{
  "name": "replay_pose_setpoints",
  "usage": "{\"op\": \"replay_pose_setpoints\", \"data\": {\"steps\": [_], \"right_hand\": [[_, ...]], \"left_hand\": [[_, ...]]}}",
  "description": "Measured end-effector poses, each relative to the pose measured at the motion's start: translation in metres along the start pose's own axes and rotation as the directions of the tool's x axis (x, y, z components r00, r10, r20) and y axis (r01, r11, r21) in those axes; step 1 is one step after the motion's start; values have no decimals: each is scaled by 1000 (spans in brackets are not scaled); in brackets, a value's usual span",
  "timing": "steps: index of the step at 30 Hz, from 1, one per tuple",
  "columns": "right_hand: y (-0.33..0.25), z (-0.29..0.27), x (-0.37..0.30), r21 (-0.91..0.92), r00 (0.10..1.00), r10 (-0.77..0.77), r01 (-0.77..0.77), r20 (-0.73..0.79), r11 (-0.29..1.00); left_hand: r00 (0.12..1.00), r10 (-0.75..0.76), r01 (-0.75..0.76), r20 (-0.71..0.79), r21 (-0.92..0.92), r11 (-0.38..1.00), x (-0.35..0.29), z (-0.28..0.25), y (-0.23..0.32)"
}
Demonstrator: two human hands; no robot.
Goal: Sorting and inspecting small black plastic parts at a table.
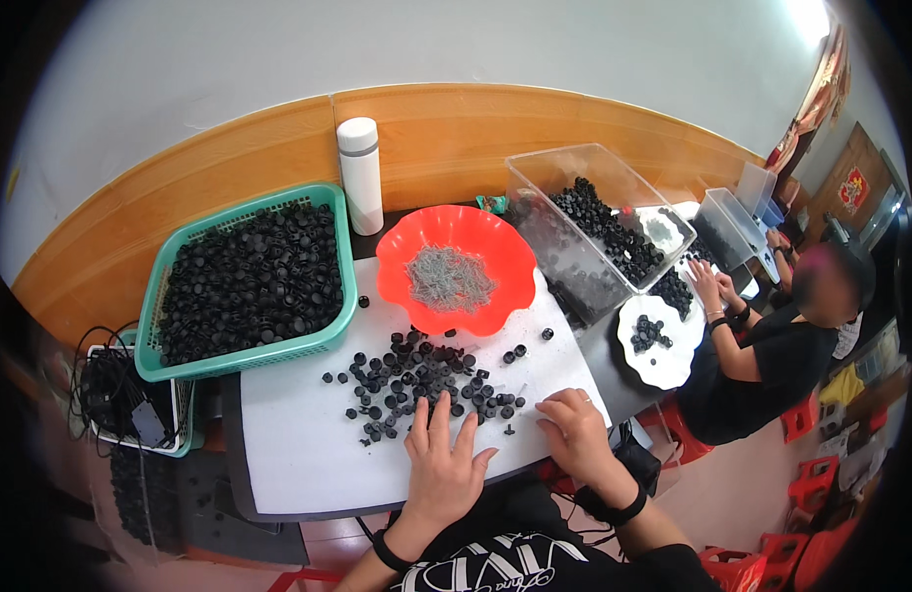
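the left hand (448, 469) is resting, fingers apart, at the near edge of small black parts (406, 360) that are lying on a white sheet (318, 454); the right hand (579, 434) is bending beside them, its grip not being discernible.

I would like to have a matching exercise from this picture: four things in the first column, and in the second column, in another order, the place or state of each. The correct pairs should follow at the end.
Column one
1. left hand
2. green basket
3. red dish
4. white bottle

Column two
a. upright, in front of the wooden panel
b. holds a heap of thin greyish pieces
c. fingers spread, at the loose black parts on the white sheet
d. filled with many small black pieces

Right pairs: 1-c, 2-d, 3-b, 4-a
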State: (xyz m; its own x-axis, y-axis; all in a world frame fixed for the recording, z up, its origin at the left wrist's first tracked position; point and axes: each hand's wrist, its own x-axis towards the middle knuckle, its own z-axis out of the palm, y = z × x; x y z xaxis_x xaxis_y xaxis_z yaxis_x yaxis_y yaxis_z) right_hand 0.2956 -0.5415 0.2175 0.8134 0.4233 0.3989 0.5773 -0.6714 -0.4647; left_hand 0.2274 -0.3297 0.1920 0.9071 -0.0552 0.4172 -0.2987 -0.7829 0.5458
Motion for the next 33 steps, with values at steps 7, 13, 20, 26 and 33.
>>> {"op": "replay_pose_setpoints", "data": {"steps": [7, 13, 20, 26, 33], "right_hand": [[-11, 25, -7, -134, 999, -35, 30, -40, 990], [-3, 39, 7, -4, 978, -17, 17, -210, 1000], [20, 37, -1, 352, 911, 254, -134, -324, 926], [19, 48, -4, 309, 932, 191, -92, -308, 947], [16, 40, -8, 331, 920, 225, -113, -321, 937]], "left_hand": [[1000, -14, 14, 0, 27, 1000, 0, -1, 2], [999, -22, 23, -32, 54, 998, -1, 0, 3], [999, -10, 13, -51, 68, 998, 0, 7, 6], [995, 13, -4, -97, 97, 995, -9, 6, -4], [989, 58, -45, -135, 101, 994, -7, 10, -2]]}}
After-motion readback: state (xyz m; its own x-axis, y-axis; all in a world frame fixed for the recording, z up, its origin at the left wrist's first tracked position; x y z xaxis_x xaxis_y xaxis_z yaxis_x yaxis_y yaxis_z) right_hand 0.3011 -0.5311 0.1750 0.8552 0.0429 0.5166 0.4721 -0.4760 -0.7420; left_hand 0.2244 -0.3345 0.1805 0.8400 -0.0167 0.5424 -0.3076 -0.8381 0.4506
